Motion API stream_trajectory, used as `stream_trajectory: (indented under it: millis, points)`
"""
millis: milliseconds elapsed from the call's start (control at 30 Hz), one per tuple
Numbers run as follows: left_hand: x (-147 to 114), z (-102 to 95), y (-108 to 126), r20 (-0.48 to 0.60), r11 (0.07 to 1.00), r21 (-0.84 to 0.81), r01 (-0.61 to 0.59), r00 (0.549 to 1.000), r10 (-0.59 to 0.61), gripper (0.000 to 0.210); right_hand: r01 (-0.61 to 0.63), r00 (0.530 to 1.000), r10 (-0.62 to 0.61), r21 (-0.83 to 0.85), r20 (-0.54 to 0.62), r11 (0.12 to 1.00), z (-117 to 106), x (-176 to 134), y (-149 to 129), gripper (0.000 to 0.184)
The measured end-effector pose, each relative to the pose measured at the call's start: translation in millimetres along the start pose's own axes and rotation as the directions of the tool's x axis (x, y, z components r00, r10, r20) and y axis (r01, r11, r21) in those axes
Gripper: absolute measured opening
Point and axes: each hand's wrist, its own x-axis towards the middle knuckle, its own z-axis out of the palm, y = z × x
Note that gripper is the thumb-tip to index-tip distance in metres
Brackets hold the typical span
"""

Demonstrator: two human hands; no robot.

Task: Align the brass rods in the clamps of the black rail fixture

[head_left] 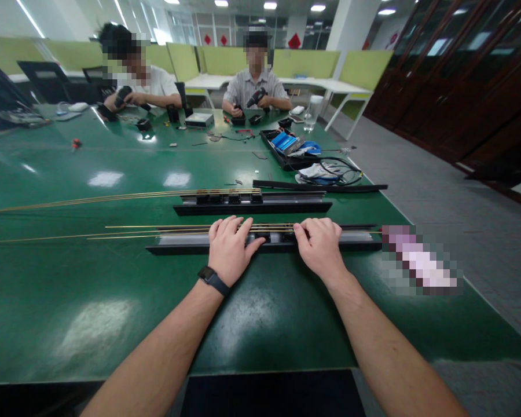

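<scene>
Across a long black-and-silver metal channel (pixel 182 240) on the green table rest several thin brass-coloured rods (pixel 273 227). My left hand (pixel 230 252), with a dark watch on the wrist, lies over the channel and rods, its thumb stretched to the right and its fingers apart. To the right, my right hand (pixel 320 246) has its thumb and curled fingers closed on the rods at the channel; how many it pinches is hidden. Small black blocks sit inside the channel between my hands. Behind it is a second channel (pixel 286 207) with black blocks and more rods along its top.
A black strip (pixel 321 187) lies behind the channels. Farther back are a black tray (pixel 275 150) with blue items, white gloves with coiled cable (pixel 330 172), and a clear bottle (pixel 313 113). Two people sit across the table (pixel 125 336), each holding a power drill. The table edge runs along the right.
</scene>
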Motion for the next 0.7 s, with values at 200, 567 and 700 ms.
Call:
stream_trajectory:
  millis: [200, 567, 700]
  points:
    - [0.4, 0.1, 0.2, -0.001, 1.0, -0.001, 0.0, 1.0, 0.0, 0.048, 0.001, 1.0, -0.001, -0.004, -0.009, 1.0, -0.5, -1.1, -4.2, 0.03]
    - [-0.3, 0.2, 0.0, -0.001, 1.0, 0.004, -0.001, 1.0, 0.001, 0.048, 0.007, 1.0, -0.007, 0.004, -0.002, 1.0, 0.8, -0.1, -2.6, 0.029]
    - [0.0, 0.2, -0.3, 0.002, 1.0, 0.002, -0.003, 1.0, 0.003, 0.048, 0.009, 1.0, -0.009, 0.005, -0.007, 1.0, 0.2, 0.2, -1.3, 0.031]
